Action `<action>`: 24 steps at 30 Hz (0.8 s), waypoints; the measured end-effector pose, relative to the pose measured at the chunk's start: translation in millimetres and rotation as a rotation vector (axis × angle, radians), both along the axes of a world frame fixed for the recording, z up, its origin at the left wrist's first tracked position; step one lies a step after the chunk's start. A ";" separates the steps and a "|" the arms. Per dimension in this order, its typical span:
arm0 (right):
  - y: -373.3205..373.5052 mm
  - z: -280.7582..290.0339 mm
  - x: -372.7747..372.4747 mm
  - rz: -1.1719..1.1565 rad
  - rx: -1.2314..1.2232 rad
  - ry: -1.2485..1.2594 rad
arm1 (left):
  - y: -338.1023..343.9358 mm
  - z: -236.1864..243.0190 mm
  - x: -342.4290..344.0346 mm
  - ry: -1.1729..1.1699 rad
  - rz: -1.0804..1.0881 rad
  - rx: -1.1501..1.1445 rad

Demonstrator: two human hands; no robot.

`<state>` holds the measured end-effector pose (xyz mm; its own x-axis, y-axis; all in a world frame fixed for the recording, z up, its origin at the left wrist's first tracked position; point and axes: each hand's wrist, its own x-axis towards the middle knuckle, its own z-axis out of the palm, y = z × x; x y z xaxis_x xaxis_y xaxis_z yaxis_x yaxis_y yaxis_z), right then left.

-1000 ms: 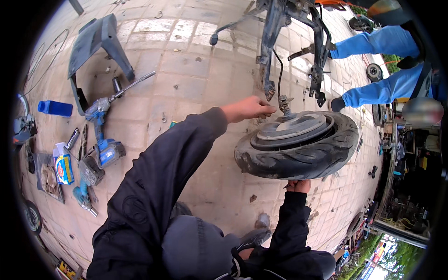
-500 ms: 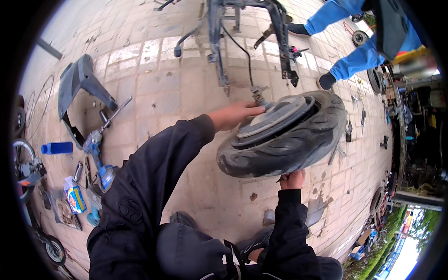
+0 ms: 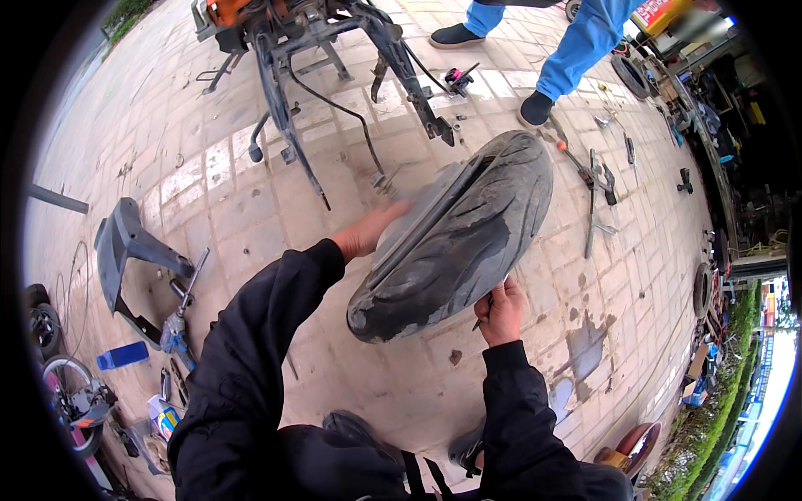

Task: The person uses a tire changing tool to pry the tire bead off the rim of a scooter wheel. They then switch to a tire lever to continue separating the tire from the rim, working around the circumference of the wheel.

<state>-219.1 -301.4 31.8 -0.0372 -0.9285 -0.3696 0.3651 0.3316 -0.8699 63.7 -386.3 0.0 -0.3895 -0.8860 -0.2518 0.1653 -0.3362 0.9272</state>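
A scooter wheel (image 3: 468, 242) with a worn black tyre is tilted in front of me, its tread toward me and its grey hub (image 3: 418, 209) facing left. My left hand (image 3: 368, 231) is at the hub side, its fingers blurred and partly behind the wheel; it seems to grip the wheel there. Close under the tyre's lower right edge is my right hand (image 3: 501, 311), closed. A thin dark tip pokes out between its fingers, too small to name.
A bare vehicle frame (image 3: 284, 83) with a hanging cable stands ahead. Beyond it are a person's blue-trousered legs (image 3: 576, 58). On the left lie a grey plastic panel (image 3: 138, 242), a power tool (image 3: 177, 338) and a blue box (image 3: 123, 356). Hand tools (image 3: 593, 188) lie at right.
The wheel has tipped up, showing more tread and less hub, and sits further left in view. My left hand moved with it. The view has shifted, bringing more of the frame into sight.
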 end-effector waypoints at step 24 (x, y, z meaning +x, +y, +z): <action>-19.0 55.4 6.2 -0.015 0.327 -0.109 | 64.2 112.4 -17.9 0.158 0.185 0.469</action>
